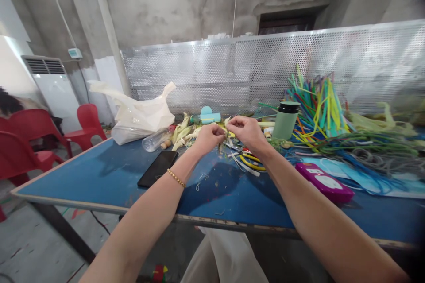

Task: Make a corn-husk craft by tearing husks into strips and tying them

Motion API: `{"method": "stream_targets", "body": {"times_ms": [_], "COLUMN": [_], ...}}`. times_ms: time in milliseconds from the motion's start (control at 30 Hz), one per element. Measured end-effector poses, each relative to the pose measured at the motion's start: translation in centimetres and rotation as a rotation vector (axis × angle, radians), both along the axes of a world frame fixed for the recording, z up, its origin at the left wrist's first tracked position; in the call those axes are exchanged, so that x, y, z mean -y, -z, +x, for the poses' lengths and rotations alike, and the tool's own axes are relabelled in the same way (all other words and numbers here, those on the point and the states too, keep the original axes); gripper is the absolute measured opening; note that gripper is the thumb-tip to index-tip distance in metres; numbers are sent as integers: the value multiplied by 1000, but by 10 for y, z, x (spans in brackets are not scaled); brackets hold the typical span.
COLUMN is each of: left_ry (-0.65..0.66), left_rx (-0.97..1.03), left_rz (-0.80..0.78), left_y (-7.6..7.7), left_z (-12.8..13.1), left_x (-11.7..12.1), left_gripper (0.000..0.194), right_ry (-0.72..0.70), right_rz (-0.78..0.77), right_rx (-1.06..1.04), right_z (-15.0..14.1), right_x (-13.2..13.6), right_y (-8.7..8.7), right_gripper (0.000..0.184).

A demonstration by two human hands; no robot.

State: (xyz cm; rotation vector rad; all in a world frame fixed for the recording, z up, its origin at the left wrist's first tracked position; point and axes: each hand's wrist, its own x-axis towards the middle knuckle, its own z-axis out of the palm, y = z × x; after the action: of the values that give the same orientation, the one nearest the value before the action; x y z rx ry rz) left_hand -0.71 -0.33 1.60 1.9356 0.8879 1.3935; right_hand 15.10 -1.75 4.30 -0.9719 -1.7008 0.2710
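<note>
The piece (226,133) between the left hand (210,137) and right hand (246,131) is partly hidden and too small to identify. The left edge cuts off a person (11,104)

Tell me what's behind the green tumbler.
Behind the green tumbler, colourful strips show at right, with the perforated panel farther back. Whatever its body covers can't be seen.

Blue, pale-edged tabletop (99,172), scattered thread-like scraps (198,182). Toward left: white plastic bag (142,117), clear bottle (153,141) just beside it, black phone (157,168) lying flat. Middle: pale husks (183,134), yellow-handled tool (251,166). Right: upright black-lidded green cup (284,124), purple device (323,182), light-blue sheets (327,166) beside it, tangled grey-green strands (368,143), bundle of coloured strips (327,108).
</note>
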Motion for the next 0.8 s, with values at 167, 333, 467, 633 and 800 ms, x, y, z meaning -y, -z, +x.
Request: {"method": "stream_targets", "body": {"times_ms": [167, 333, 467, 633, 800], "left_ry": [-3, 40, 64, 65, 52], "left_rx": [-107, -39, 101, 164, 147], "left_rz": [30, -40, -143, -165, -138], "left_y": [-2, -2, -4, -3, -1], "left_z": [-2, -2, 0, 2, 4], "left_x": [3, 5, 7, 5, 5], "left_gripper": [8, 7, 4, 6, 13], "right_ry": [-16, -30, -30, 12, -20], "right_rz": [-19, -83, -165, -78, -2], "right_rx": [96, 105, 33, 111, 167], "right_z": [0, 2, 1, 2, 4], "right_x": [-5, 1, 11, 8, 3], "right_y": [4, 0, -6, -4, -1], "right_gripper": [15, 20, 36, 35, 28]}}
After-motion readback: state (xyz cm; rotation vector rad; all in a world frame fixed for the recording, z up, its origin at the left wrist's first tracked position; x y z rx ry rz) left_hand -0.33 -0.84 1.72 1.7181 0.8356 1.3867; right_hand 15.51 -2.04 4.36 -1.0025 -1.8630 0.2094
